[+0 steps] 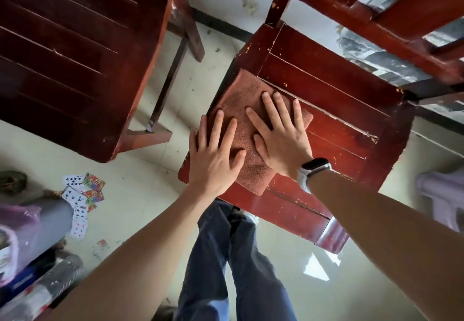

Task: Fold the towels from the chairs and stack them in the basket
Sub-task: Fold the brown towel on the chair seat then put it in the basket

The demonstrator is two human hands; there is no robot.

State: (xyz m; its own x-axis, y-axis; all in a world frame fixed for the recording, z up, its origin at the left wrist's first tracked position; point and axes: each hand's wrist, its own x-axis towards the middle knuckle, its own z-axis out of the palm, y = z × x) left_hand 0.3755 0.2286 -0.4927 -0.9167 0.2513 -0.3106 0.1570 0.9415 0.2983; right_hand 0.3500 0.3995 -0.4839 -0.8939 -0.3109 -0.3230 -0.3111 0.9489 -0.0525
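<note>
A folded rust-brown towel (pixel 241 99) lies on the seat of a red wooden chair (pixel 339 119), near the seat's left edge. My left hand (pixel 213 155) presses flat on the towel's near left part with its fingers straight and spread. My right hand (pixel 281 134), with a watch on its wrist, presses flat on the towel's right part, fingers straight. No basket is in view.
A second dark red chair (pixel 70 52) stands at the upper left, its seat bare. Playing cards (pixel 80 195) lie scattered on the tiled floor at the left. Clutter fills the lower left corner. My legs in blue trousers (pixel 226 258) stand before the chair.
</note>
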